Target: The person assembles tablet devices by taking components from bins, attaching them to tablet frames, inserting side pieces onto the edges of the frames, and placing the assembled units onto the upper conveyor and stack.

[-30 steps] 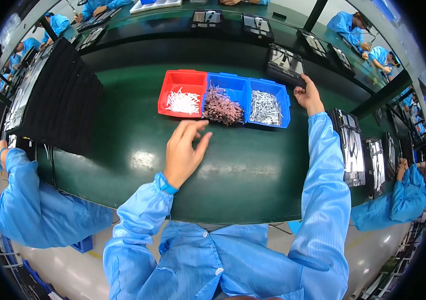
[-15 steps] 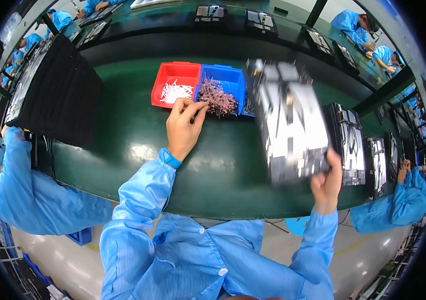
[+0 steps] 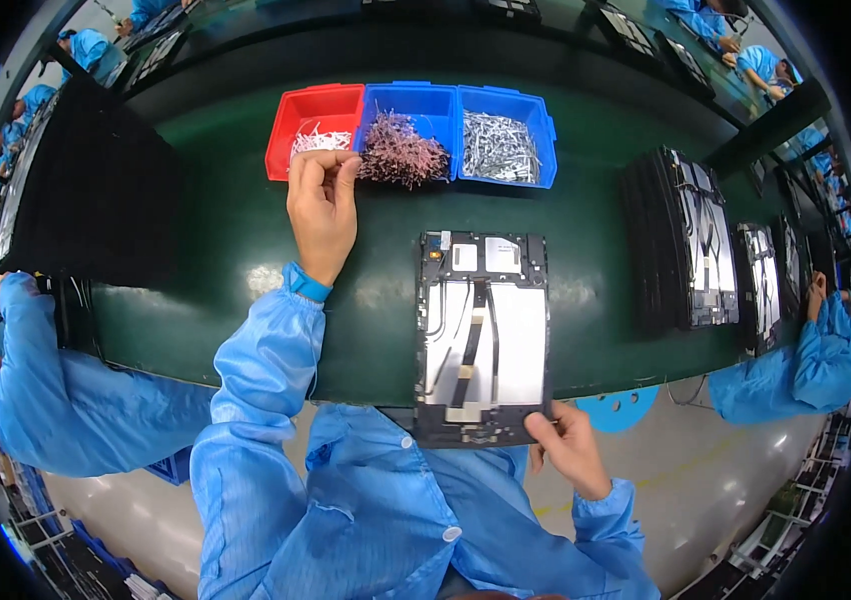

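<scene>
A worker's right hand (image 3: 571,445) pinched the near corner of an opened tablet chassis (image 3: 483,335) lying flat at the green bench's (image 3: 226,250) front edge, while the left hand (image 3: 322,200), fingers closed as if pinching, seemingly picked a small part at the red bin (image 3: 314,120). Three bins stood behind: one red, two blue (image 3: 456,115). Fitting that part appeared next, requiring a steady chassis.

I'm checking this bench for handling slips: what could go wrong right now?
The open panel overhangs the table's near edge, pinched only at its corner by the right hand; it could tip off. The left hand, fingers pinched at the red bin, could drop a small part onto the table.
</scene>
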A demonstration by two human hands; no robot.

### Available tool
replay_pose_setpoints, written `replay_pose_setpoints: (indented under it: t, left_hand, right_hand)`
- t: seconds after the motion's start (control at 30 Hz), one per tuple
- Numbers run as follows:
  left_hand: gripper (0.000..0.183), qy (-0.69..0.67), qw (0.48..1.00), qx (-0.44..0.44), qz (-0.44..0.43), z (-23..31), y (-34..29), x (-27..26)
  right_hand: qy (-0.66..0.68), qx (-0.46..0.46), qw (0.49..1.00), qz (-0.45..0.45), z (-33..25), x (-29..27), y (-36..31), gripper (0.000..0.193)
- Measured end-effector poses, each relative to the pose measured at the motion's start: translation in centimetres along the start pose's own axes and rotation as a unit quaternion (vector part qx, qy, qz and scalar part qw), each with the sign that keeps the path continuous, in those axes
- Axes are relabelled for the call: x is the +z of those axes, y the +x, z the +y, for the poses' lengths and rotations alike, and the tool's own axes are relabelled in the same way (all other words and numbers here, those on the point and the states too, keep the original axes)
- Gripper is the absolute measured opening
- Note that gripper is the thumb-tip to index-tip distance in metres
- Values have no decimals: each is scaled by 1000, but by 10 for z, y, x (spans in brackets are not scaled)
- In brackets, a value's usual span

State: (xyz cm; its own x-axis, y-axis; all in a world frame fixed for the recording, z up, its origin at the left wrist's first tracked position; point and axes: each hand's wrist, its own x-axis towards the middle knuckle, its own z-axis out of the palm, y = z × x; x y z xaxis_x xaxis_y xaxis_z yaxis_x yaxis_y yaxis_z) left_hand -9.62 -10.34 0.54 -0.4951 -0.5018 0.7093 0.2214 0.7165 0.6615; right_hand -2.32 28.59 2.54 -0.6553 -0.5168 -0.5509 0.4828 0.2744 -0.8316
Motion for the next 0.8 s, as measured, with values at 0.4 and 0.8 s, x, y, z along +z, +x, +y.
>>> replay_pose_setpoints:
  t: [0.4, 0.8]
  left_hand:
    - [12, -135, 971, -196, 1, 38, -46, -18]
    - [9, -178, 927, -288, -161, 108, -144, -22]
  right_hand:
    - [-332, -275, 887, 165, -98, -14, 90, 36]
    - [-527, -292, 798, -1, -118, 4, 143, 40]
